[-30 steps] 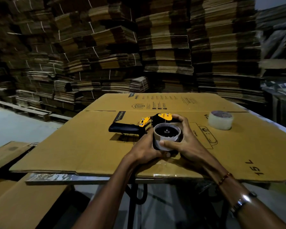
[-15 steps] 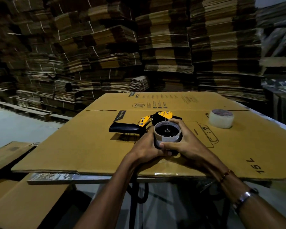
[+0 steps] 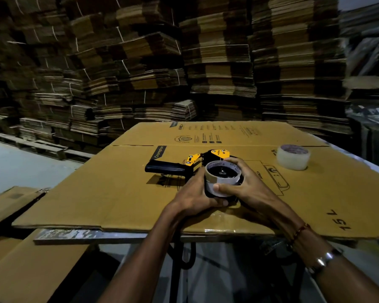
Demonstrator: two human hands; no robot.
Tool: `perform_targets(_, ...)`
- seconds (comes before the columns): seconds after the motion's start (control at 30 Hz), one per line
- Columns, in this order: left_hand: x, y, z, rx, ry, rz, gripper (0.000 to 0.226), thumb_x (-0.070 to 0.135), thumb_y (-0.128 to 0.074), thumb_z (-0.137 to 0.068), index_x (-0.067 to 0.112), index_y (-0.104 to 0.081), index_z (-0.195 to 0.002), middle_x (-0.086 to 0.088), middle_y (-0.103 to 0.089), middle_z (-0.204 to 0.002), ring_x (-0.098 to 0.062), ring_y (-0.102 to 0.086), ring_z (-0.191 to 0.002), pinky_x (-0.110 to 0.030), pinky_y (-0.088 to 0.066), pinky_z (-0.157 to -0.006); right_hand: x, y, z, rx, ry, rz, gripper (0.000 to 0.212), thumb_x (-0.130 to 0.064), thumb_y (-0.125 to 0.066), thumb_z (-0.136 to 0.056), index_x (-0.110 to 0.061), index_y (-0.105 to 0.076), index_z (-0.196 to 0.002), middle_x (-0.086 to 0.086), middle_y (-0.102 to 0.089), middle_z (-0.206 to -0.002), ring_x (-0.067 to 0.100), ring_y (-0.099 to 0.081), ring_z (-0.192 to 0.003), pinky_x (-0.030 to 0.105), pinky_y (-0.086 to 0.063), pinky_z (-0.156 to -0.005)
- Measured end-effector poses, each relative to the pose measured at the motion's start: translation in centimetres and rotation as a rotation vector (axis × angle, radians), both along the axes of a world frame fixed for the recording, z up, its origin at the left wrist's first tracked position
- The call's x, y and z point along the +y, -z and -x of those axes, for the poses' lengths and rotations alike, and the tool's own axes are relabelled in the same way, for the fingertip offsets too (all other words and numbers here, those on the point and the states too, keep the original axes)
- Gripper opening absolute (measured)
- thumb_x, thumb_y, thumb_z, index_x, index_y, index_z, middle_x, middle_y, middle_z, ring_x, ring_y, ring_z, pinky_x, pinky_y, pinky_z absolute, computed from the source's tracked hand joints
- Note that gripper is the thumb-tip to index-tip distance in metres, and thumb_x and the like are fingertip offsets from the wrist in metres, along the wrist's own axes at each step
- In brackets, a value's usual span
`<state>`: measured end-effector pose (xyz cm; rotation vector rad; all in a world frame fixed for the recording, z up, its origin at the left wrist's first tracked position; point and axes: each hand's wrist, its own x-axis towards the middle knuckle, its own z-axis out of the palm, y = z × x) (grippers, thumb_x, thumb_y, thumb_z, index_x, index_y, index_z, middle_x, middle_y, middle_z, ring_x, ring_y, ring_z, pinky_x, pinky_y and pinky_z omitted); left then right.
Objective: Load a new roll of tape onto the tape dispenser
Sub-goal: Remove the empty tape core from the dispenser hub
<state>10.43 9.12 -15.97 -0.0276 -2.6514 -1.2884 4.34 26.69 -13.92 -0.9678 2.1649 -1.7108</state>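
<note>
Head view shows my left hand point(image 3: 195, 196) and right hand point(image 3: 247, 189) both wrapped around the spent core point(image 3: 223, 178) seated on the tape dispenser point(image 3: 197, 164), which lies on its side on the flattened cardboard sheet point(image 3: 109, 193) with its black handle pointing left. The new roll of tape point(image 3: 293, 157) stands untouched, well apart at the far right. I judge the core is not yet off. If I pull it crooked, it could bind on the hub, or the dispenser could skid across the smooth cardboard and slip from under my left hand.
</note>
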Motion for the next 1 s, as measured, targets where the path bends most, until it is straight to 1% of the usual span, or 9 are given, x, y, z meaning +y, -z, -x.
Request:
perform_targets(0.07,0.0,0.0,0.0,-0.004,-0.006,0.003,0.11,0.054,-0.086,-0.055,0.032,-0.029,-0.147,0.008,-0.052,-0.139,-0.017,-0.052,-0.127,-0.047,-0.048,-0.106,-0.2,0.4,-0.2,0.059,0.049,-0.046,0.1,-0.036,-0.091,-0.065,-0.032,-0.033,-0.146,-0.011,-0.058,-0.13,0.007,-0.058,-0.119,0.032,-0.05,-0.102)
perform_targets(0.13,0.1,-0.1,0.0,-0.006,-0.016,0.007,0.111,0.053,-0.087,-0.054,0.032,-0.029,-0.146,0.007,-0.053,-0.139,-0.017,-0.053,-0.127,-0.047,-0.048,-0.106,-0.5,0.6,-0.6,0.126,0.104,-0.101,0.117,-0.05,-0.091,-0.056,-0.036,-0.023,-0.15,-0.011,-0.055,-0.137,0.009,-0.054,-0.124,0.035,-0.046,-0.106)
perform_targets(0.17,0.1,-0.1,0.0,-0.008,-0.017,0.009,0.11,0.05,-0.088,-0.055,0.032,-0.029,-0.146,0.006,-0.053,-0.139,-0.018,-0.053,-0.127,-0.047,-0.047,-0.106,-0.6,0.6,-0.9,0.156,0.129,-0.119,0.118,-0.052,-0.091,-0.055,-0.034,-0.024,-0.15,-0.01,-0.055,-0.136,0.009,-0.054,-0.124,0.034,-0.046,-0.105)
perform_targets(0.23,0.0,-0.3,-0.1,-0.011,-0.008,0.006,0.106,0.04,-0.09,-0.06,0.031,-0.029,-0.146,0.005,-0.053,-0.139,-0.018,-0.052,-0.127,-0.046,-0.045,-0.108,-0.8,0.2,-1.2,0.213,0.163,-0.15,0.106,-0.047,-0.091,-0.058,-0.027,-0.033,-0.144,-0.01,-0.058,-0.13,0.009,-0.057,-0.119,0.033,-0.048,-0.102)
perform_targets(0.33,0.0,-0.4,-0.2,0.0,0.0,0.002,0.104,0.036,-0.091,-0.061,0.032,-0.03,-0.145,0.007,-0.053,-0.138,-0.016,-0.051,-0.127,-0.045,-0.044,-0.109,-0.5,-0.2,-1.0,0.233,0.153,-0.191,0.088,-0.044,-0.091,-0.06,-0.032,-0.042,-0.132,-0.015,-0.061,-0.121,0.007,-0.059,-0.113,0.032,-0.051,-0.098)
perform_targets(0.47,0.1,-0.4,-0.2,0.004,-0.001,0.001,0.107,0.043,-0.089,-0.059,0.029,-0.029,-0.147,0.006,-0.052,-0.139,-0.016,-0.051,-0.127,-0.045,-0.045,-0.109,0.1,-0.4,-0.3,0.22,0.1,-0.2,0.092,-0.05,-0.09,-0.057,-0.037,-0.041,-0.133,-0.016,-0.061,-0.122,0.005,-0.06,-0.112,0.037,-0.053,-0.098)
perform_targets(0.63,0.1,-0.3,-0.2,0.028,0.025,-0.02,0.105,0.035,-0.09,-0.063,0.027,-0.029,-0.148,0.005,-0.052,-0.14,-0.016,-0.05,-0.128,-0.044,-0.043,-0.111,0.2,-0.2,-0.1,0.206,0.082,-0.163,0.09,-0.051,-0.09,-0.057,-0.04,-0.041,-0.132,-0.017,-0.063,-0.123,0.006,-0.061,-0.113,0.04,-0.052,-0.099)
perform_targets(0.9,0.0,-0.2,-0.2,-0.013,0.042,-0.082,0.113,0.041,-0.091,-0.057,0.028,-0.028,-0.15,0.008,-0.053,-0.14,-0.014,-0.052,-0.128,-0.042,-0.043,-0.112,0.0,0.0,0.1,0.153,0.068,-0.147,0.09,-0.048,-0.091,-0.058,-0.036,-0.042,-0.133,-0.015,-0.062,-0.124,0.004,-0.061,-0.114,0.04,-0.051,-0.101)
perform_targets(1.0,0.0,-0.3,-0.3,0.004,0.039,-0.072,0.111,0.037,-0.091,-0.058,0.028,-0.029,-0.149,0.008,-0.053,-0.14,-0.014,-0.052,-0.128,-0.043,-0.043,-0.112,0.0,0.0,-0.4,0.186,0.07,-0.151,0.087,-0.04,-0.091,-0.062,-0.033,-0.042,-0.134,-0.016,-0.062,-0.123,0.0,-0.06,-0.113,0.033,-0.05,-0.1)
